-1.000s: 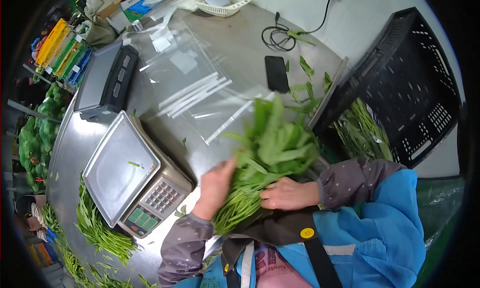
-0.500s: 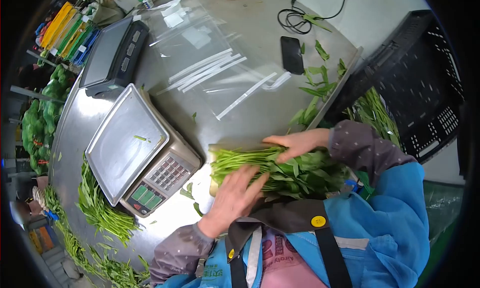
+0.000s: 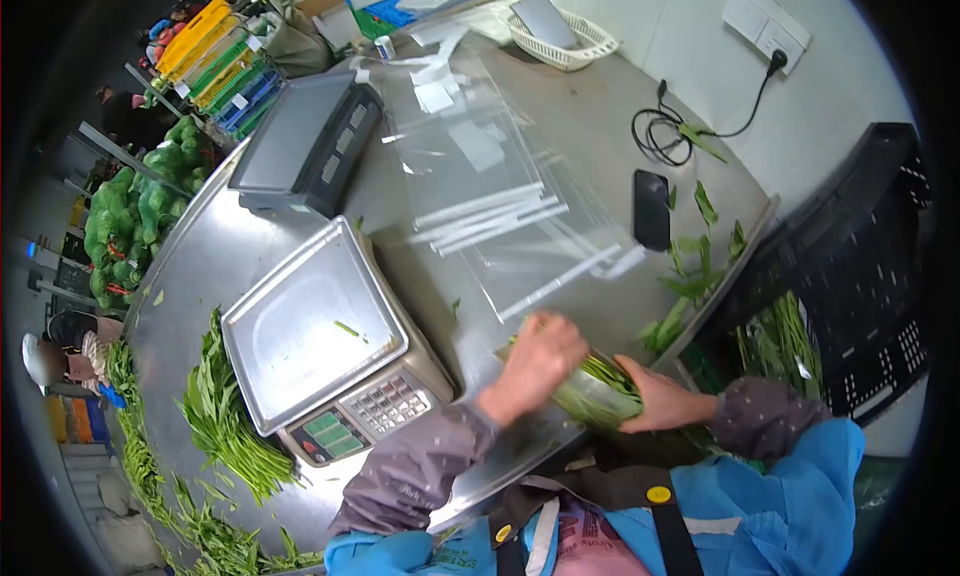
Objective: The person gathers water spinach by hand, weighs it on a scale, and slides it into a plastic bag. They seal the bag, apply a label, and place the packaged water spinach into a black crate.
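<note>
A bundle of leafy green stems [image 3: 600, 396] stands out over the near right part of the metal table, with a glossy clear film, apparently a plastic bag, around it. My left hand [image 3: 540, 364] is closed at the bundle's left end; its fingers hide whether they pinch stems or film. Around the right side of the bundle, my right hand [image 3: 662, 396] is wrapped, thumb on top. Beyond both hands lie flat clear plastic bags [image 3: 515, 231] with white strips. Left of my left hand sits a scale [image 3: 315, 321] with a bit of stem on its pan.
A second, dark scale [image 3: 300, 146] stands farther back. More greens [image 3: 235, 416] lie along the table's left side. A phone [image 3: 651, 210], loose leaves [image 3: 695, 276] and a coiled cable [image 3: 662, 136] are at right. A black crate [image 3: 830, 256] borders the right edge.
The greens, flat under both hands before, are now gathered and turned in my grip. My left hand has closed at their left end; my right hand has wrapped round the side. The view has shifted.
</note>
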Action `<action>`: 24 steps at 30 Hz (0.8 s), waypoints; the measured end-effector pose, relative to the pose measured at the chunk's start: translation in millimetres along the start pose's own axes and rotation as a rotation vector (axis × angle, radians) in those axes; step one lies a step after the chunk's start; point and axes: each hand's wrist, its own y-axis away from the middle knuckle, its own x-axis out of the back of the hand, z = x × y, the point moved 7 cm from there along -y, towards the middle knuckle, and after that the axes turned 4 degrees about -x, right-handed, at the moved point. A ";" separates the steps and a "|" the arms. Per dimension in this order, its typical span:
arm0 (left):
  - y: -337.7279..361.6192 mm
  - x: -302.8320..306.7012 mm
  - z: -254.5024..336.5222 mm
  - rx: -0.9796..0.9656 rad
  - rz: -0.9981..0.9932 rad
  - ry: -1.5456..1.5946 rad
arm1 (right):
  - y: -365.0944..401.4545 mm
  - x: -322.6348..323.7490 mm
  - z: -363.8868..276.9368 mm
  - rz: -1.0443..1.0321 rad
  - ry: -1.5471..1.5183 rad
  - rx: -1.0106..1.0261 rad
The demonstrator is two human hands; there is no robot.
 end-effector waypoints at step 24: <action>-31.4 -44.2 -309.5 0.344 -0.419 -0.474 | 31.7 15.0 41.7 0.169 -0.096 -0.012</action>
